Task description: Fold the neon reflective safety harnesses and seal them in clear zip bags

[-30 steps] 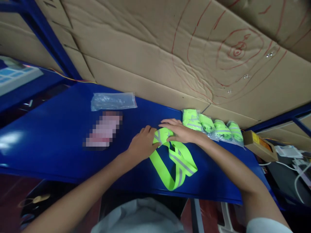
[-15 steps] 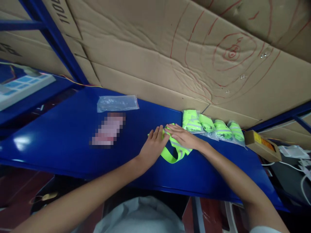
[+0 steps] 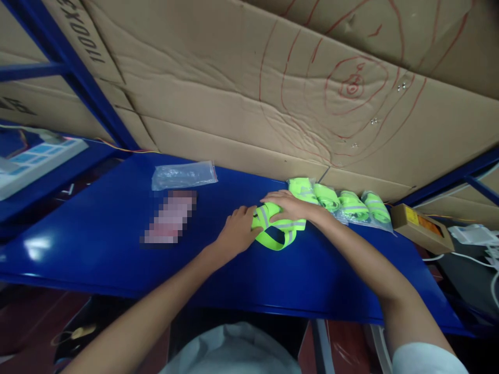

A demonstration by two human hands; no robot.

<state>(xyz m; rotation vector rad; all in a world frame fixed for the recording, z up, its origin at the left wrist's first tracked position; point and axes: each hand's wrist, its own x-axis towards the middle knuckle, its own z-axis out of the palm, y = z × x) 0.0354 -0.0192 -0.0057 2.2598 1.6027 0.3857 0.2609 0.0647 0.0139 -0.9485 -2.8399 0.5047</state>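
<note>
Head view: my left hand (image 3: 239, 228) and right hand (image 3: 290, 205) grasp a partly bundled reflective strap (image 3: 266, 214), its near loop loose; four bundles (image 3: 353, 204) lie bagged far right.

A top (image 3: 234, 349) in one pale colour, somewhere between grey and light blue-green, is worn here, and I see its cloth making soft, rounded folds. On the right arm (image 3: 405, 311) there is a short sleeve (image 3: 427, 358) of a similar pale colour, which ends above the elbow with a rather smooth edge. The forearms (image 3: 156, 301) are bare, and equally bare are the left hand (image 3: 237, 231) and the right hand (image 3: 290, 206).
</note>
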